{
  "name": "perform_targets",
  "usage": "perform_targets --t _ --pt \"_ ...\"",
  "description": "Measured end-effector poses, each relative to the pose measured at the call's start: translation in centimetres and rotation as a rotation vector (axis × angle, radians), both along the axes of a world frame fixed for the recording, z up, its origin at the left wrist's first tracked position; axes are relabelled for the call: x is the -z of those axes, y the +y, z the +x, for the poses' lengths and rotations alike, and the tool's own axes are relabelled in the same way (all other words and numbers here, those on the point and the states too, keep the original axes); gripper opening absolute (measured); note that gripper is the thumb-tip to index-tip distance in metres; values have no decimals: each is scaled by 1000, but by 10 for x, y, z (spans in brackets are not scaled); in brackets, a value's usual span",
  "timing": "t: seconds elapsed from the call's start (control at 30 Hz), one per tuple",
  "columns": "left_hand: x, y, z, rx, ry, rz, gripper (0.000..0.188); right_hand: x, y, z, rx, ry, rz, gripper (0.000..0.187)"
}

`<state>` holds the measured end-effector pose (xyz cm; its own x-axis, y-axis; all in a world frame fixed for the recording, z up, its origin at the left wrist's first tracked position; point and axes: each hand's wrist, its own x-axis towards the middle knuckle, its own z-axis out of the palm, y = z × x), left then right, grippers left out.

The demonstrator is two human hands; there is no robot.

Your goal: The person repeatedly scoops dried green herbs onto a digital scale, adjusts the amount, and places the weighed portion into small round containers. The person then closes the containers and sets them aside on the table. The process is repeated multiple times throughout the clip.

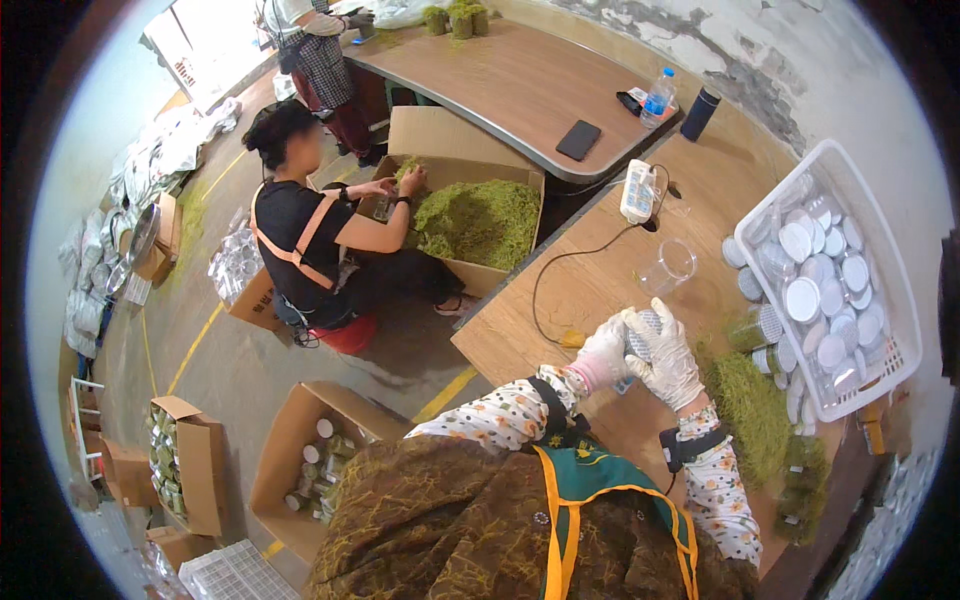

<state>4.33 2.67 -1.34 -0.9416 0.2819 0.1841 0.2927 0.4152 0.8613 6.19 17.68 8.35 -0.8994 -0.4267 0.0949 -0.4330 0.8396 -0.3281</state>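
Note:
Over the wooden table, my two hands in whitish gloves are close together around a small round thing with a grey patterned surface point(643, 336), perhaps a jar lid. My left hand point(604, 352) grips it from the left, and my right hand point(668, 362) curls over its right side. Most of it is hidden by the fingers, so whether a jar is under it I cannot tell. Just beyond the hands lies a clear empty plastic jar point(668, 266). To the right of my right hand is a heap of loose yellow-green moss point(748, 410).
A white plastic basket point(832, 165) of round lids stands at right, beside moss-filled jars point(755, 328). A power strip point(638, 192) trails its cable across the table. At left, a co-worker point(310, 215) sits by a carton of moss point(480, 220); another carton point(290, 430) holds jars.

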Motion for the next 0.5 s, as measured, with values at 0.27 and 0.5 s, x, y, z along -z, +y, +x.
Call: perform_targets --t 0.27,0.5 --pt "-5 -27 -8 214 -600 602 88 -35 12 4 197 -25 -373 70" --pt "-74 -24 9 380 -1535 1254 64 -101 34 34 -163 62 -290 79"
